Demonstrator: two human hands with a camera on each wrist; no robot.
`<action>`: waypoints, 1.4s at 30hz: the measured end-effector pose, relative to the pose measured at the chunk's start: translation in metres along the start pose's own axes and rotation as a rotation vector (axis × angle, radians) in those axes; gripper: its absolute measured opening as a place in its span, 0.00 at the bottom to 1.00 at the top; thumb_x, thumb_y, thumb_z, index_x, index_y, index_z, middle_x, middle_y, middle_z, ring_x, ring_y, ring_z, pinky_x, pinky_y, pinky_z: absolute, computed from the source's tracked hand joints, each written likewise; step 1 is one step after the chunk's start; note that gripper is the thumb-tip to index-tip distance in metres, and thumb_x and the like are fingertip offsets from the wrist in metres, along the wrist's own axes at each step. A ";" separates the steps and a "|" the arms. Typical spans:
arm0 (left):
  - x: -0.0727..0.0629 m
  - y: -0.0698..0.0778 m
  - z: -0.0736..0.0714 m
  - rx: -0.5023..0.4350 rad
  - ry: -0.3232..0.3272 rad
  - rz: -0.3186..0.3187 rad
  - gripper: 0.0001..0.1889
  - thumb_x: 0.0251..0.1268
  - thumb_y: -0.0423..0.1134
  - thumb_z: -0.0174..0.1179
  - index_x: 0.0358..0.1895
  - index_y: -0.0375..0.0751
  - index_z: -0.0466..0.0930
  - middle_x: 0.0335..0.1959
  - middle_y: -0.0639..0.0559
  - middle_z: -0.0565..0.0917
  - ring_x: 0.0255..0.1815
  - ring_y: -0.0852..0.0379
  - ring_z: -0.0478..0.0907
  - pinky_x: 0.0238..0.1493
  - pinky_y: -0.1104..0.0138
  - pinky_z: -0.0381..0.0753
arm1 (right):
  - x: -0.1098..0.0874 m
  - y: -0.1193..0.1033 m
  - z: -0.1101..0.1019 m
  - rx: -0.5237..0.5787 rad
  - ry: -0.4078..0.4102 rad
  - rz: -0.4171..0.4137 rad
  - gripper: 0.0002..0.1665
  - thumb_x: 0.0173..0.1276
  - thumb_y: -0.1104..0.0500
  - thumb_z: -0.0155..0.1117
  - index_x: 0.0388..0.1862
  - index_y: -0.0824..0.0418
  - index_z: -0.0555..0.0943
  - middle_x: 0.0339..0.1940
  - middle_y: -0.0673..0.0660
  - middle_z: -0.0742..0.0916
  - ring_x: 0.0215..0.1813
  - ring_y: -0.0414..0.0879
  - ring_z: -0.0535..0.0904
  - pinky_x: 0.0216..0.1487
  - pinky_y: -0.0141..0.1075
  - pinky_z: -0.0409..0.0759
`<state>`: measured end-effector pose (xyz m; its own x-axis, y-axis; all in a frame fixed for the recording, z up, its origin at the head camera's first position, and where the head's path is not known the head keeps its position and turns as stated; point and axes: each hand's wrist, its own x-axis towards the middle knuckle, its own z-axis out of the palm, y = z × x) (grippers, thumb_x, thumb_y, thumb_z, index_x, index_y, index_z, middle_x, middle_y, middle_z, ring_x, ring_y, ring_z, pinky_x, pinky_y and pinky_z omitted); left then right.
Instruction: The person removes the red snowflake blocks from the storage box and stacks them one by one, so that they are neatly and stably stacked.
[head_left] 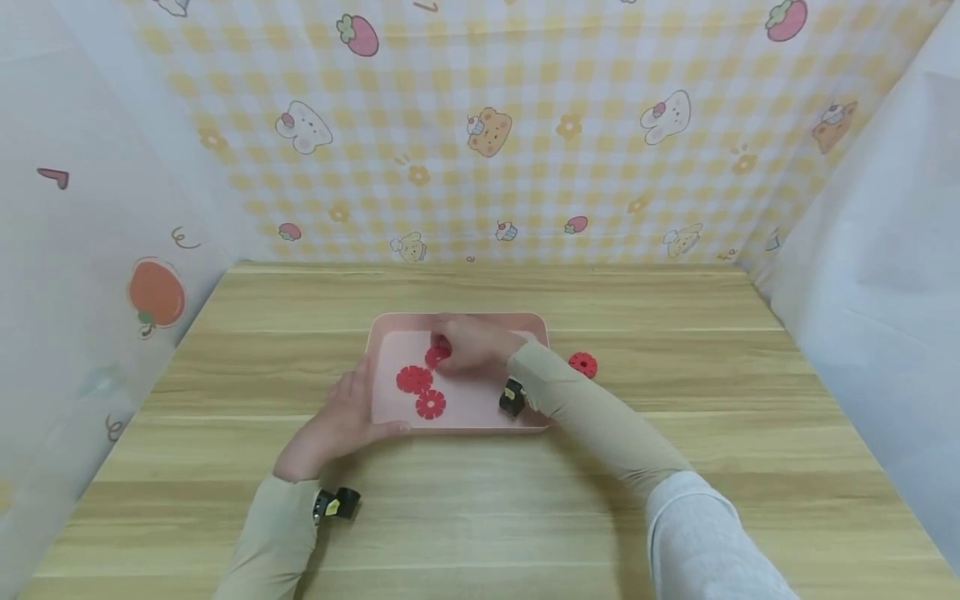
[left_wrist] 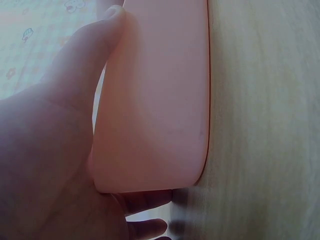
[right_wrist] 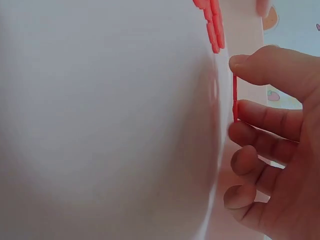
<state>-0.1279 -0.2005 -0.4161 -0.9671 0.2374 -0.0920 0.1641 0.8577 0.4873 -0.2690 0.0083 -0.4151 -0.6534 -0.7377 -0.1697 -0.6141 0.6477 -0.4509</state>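
Note:
A shallow pink tray with a pale floor sits on the wooden table. My left hand spans its near left corner, thumb along the front rim and fingers against the left side; the left wrist view shows the tray's outer wall close up. Over the tray's far part, my right hand pinches a red notched plastic disc between thumb and fingers. Edge-on in the right wrist view, that held disc is a thin red line. Left of centre in the tray lie overlapping red discs and another disc.
Another red notched disc lies on the table just right of the tray, partly behind the right sleeve. A yellow checked cloth hangs at the back, with pale sheets on both sides.

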 end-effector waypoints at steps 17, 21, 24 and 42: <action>-0.001 0.003 -0.003 -0.021 -0.023 -0.013 0.65 0.47 0.61 0.70 0.72 0.24 0.34 0.62 0.25 0.62 0.57 0.35 0.64 0.55 0.42 0.72 | -0.015 -0.004 -0.014 0.138 -0.025 0.066 0.17 0.58 0.51 0.72 0.43 0.52 0.78 0.32 0.49 0.82 0.36 0.43 0.77 0.38 0.31 0.77; -0.002 0.003 -0.002 -0.019 -0.011 -0.004 0.65 0.47 0.60 0.70 0.72 0.24 0.35 0.61 0.25 0.63 0.57 0.34 0.65 0.54 0.41 0.72 | -0.020 -0.003 -0.016 0.148 -0.016 0.077 0.15 0.57 0.50 0.72 0.41 0.51 0.79 0.32 0.48 0.82 0.36 0.43 0.77 0.38 0.31 0.77; -0.002 0.002 -0.001 -0.013 -0.003 0.007 0.64 0.47 0.59 0.71 0.72 0.24 0.35 0.60 0.25 0.63 0.57 0.34 0.65 0.54 0.41 0.72 | -0.025 -0.003 -0.019 0.165 -0.002 0.081 0.15 0.57 0.50 0.72 0.40 0.51 0.79 0.32 0.49 0.82 0.36 0.44 0.77 0.38 0.32 0.77; -0.002 0.006 -0.002 -0.021 -0.007 0.004 0.63 0.46 0.59 0.71 0.71 0.24 0.38 0.58 0.27 0.65 0.54 0.37 0.65 0.53 0.43 0.72 | -0.071 0.013 -0.051 0.083 0.146 0.026 0.18 0.57 0.52 0.71 0.43 0.59 0.80 0.34 0.50 0.82 0.37 0.44 0.75 0.39 0.32 0.75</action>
<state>-0.1251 -0.1968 -0.4115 -0.9652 0.2434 -0.0959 0.1634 0.8471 0.5057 -0.2533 0.0792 -0.3646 -0.7297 -0.6815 -0.0557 -0.5617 0.6439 -0.5196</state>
